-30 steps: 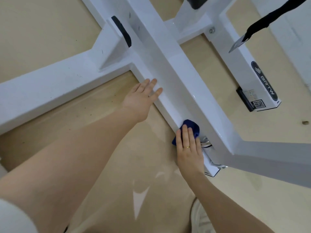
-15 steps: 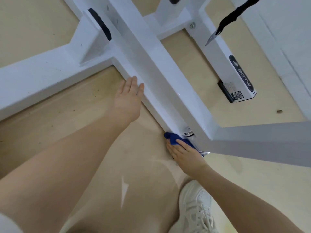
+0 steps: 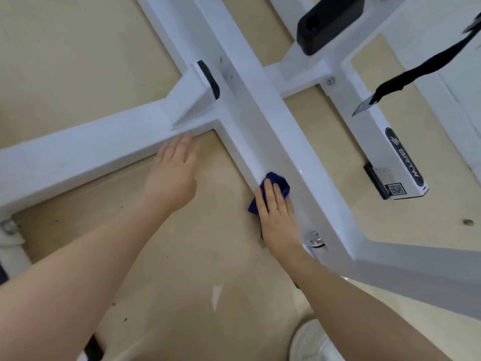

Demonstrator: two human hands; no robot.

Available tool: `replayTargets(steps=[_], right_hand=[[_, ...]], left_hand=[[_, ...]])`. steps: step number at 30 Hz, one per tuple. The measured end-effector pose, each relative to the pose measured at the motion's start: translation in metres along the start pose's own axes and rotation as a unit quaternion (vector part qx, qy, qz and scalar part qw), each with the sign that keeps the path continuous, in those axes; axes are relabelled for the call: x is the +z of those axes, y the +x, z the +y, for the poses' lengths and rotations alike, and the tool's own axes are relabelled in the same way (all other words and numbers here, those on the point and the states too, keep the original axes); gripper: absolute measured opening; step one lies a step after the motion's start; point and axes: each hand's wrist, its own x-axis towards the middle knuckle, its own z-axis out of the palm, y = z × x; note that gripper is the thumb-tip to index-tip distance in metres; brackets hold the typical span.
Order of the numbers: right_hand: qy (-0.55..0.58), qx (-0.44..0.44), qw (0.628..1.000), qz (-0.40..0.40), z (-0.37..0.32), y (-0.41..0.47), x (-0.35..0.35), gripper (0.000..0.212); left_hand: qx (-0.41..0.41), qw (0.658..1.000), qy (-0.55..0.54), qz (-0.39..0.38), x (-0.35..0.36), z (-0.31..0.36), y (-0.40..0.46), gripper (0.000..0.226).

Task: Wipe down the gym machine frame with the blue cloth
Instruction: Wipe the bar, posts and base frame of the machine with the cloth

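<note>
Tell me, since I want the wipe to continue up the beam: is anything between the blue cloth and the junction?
Nothing visible: the right hand presses the blue cloth on the white beam, bare up to the junction.

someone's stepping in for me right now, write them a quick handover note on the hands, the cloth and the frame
Right hand: fingers flat, pressing the blue cloth against the side of the long white frame beam, near its lower end.
Left hand: open, fingertips at the cross beam by the joint; holds nothing.
Done: cannot tell which stretches are already wiped.
Left: carry on along the long beam, then the cross beam and the branded leg.
</note>
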Motion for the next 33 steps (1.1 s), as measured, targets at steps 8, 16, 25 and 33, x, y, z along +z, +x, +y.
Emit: replayTargets(steps=[8, 16, 25, 33], right_hand=[[0.075, -0.007, 0.997, 0.012, -0.060, 0.139, -0.063, 0.094], [0.019, -0.047, 0.997, 0.055, -0.027, 0.080, -0.008, 0.108], [0.015, 0.008, 1.000, -0.006, -0.070, 0.133, -0.090, 0.067], [0.181, -0.122, 0.974, -0.064, -0.134, 0.050, -0.107, 0.072]], left_hand=[[-0.119, 0.988, 0.095, -0.006, -0.013, -0.031, 0.018, 0.071], [-0.129, 0.985, 0.105, -0.049, -0.008, -0.046, 0.018, 0.074], [-0.119, 0.984, 0.065, -0.120, -0.040, -0.061, 0.009, 0.070], [-0.125, 0.974, 0.099, -0.158, -0.068, -0.086, -0.030, 0.060]])
